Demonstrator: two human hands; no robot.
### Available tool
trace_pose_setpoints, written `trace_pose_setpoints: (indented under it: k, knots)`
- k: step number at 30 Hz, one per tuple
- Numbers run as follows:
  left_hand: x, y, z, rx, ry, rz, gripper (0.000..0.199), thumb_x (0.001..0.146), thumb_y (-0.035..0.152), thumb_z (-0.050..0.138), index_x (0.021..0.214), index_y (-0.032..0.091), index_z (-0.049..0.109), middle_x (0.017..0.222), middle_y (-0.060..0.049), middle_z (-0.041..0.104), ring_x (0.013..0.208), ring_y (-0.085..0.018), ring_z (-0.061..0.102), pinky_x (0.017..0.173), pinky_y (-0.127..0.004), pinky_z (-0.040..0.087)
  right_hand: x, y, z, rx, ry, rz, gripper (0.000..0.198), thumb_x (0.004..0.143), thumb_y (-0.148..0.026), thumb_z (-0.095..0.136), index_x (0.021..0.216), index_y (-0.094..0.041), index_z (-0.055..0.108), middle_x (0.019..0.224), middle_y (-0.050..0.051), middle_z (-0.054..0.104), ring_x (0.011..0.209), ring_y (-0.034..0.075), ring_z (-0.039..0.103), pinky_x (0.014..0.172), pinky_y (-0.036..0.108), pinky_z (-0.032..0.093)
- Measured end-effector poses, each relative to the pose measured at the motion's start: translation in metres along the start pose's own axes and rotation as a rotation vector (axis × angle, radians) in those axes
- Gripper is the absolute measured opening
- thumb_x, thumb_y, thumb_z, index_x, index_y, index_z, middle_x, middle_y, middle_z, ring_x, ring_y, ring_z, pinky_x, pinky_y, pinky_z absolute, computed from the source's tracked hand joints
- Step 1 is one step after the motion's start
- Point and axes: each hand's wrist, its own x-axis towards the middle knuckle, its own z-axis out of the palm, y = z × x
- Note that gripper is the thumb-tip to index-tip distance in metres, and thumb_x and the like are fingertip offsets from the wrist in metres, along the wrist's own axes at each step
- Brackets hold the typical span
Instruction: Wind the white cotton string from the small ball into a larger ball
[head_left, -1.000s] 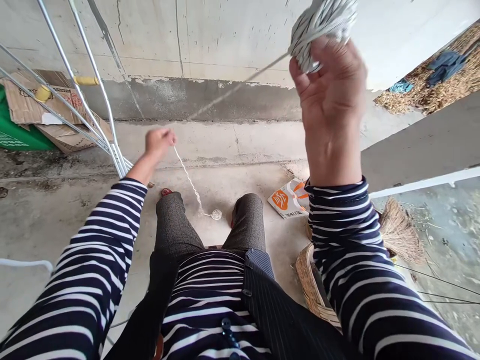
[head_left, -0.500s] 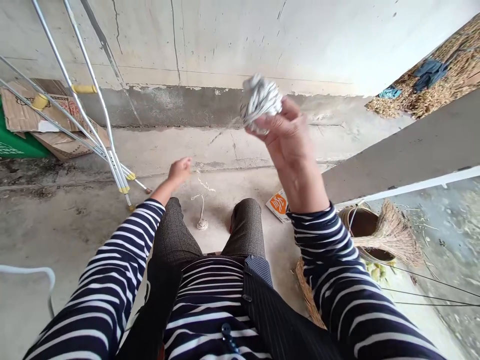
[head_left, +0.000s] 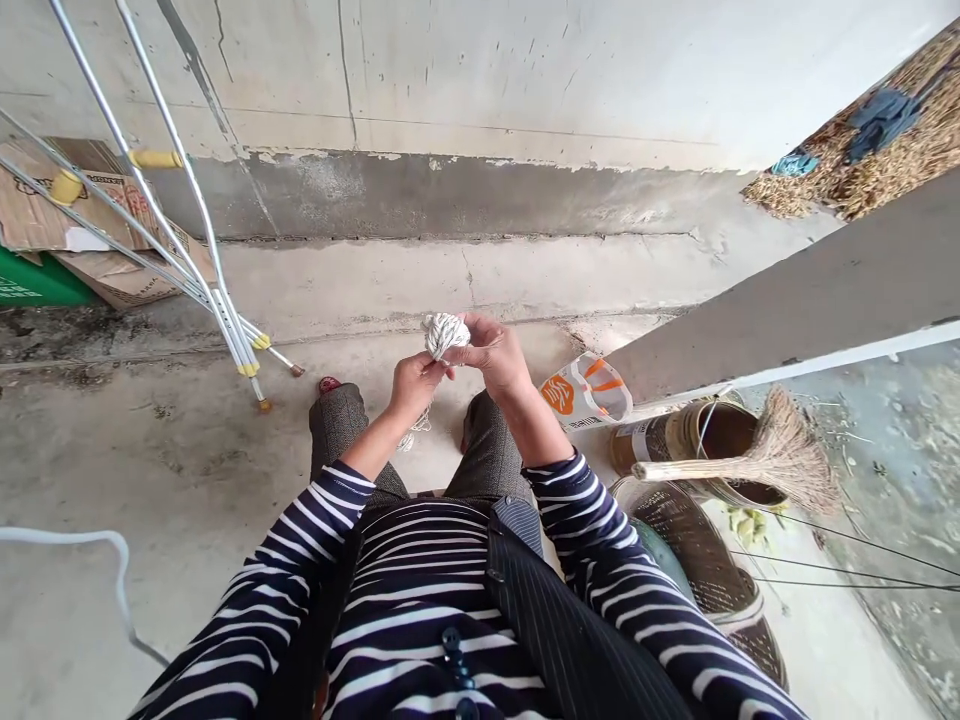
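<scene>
A bundled ball of white cord [head_left: 444,333] is held up in front of my knees. My right hand [head_left: 501,362] grips it from the right, fingers behind and thumb along the front. From below left, my left hand [head_left: 414,390] meets the same ball with its fingers pinched closed; the exact hold of its fingertips is partly hidden. Loose pale strands [head_left: 422,420] hang below the hands. On the floor between my feet lies a small clump of the cord [head_left: 406,441], partly hidden by my left wrist.
Crutches [head_left: 217,290] lean at the left beside cardboard boxes [head_left: 112,225]. To the right are a paper-like bag [head_left: 589,390], a bucket [head_left: 720,430] with a straw broom [head_left: 780,455] across it, and a dark woven basket [head_left: 697,540]. A cracked wall [head_left: 465,90] stands ahead.
My right hand has brought the cord ball down and left from its raised position. My left hand has moved right to meet it. The hands were apart before and are now together at the ball.
</scene>
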Motion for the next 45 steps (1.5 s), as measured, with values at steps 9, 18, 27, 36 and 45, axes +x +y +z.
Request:
trace_pose_setpoints:
  k: [9,18,27,36,45]
  knots:
    - [-0.052,-0.018,-0.032,0.130,-0.240,-0.111,0.025,0.089,0.040,0.055,0.074,0.024,0.067,0.062,-0.002,0.070,0.066,-0.021,0.066,0.071,-0.031,0.051,-0.012,0.025,-0.013,0.029,0.150,0.024,0.045,0.042,-0.028,0.090,0.082,-0.019,0.071,0.073,-0.004,0.069,0.069,0.014,0.059,0.062,0.027,0.054]
    - [-0.066,-0.044,-0.045,0.108,-0.269,-0.133,0.024,0.084,0.030,0.049,0.071,0.019,0.066,0.079,-0.006,0.075,0.084,-0.021,0.070,0.085,-0.033,0.052,-0.049,0.010,0.002,0.275,0.072,0.213,0.039,0.045,-0.020,0.088,0.081,-0.019,0.073,0.079,0.000,0.075,0.072,0.016,0.068,0.067,0.029,0.060]
    - [-0.073,-0.102,-0.053,0.378,-0.352,-0.173,0.032,0.094,0.025,0.038,0.099,0.020,0.070,0.104,-0.006,0.079,0.095,-0.021,0.072,0.093,-0.034,0.053,-0.048,-0.056,-0.022,0.260,0.148,-0.081,0.040,0.056,-0.021,0.085,0.093,-0.023,0.072,0.088,-0.001,0.075,0.084,0.018,0.069,0.078,0.032,0.062]
    - [-0.032,-0.086,-0.072,0.616,-0.191,-0.207,0.050,0.085,0.013,0.058,0.135,0.021,0.064,0.135,-0.012,0.070,0.123,-0.029,0.067,0.107,-0.041,0.051,-0.016,-0.061,-0.019,0.225,0.015,-0.130,0.047,0.054,-0.024,0.090,0.099,-0.025,0.074,0.096,-0.001,0.077,0.085,0.018,0.069,0.076,0.034,0.062]
    - [0.000,-0.013,-0.004,-0.317,-0.036,-0.088,0.049,0.074,0.043,0.083,0.111,0.014,0.071,0.111,-0.011,0.076,0.100,-0.029,0.072,0.080,-0.039,0.062,-0.006,0.019,0.005,0.211,-0.029,0.149,0.048,0.046,-0.024,0.092,0.090,-0.019,0.073,0.080,-0.001,0.073,0.067,0.015,0.062,0.059,0.027,0.052]
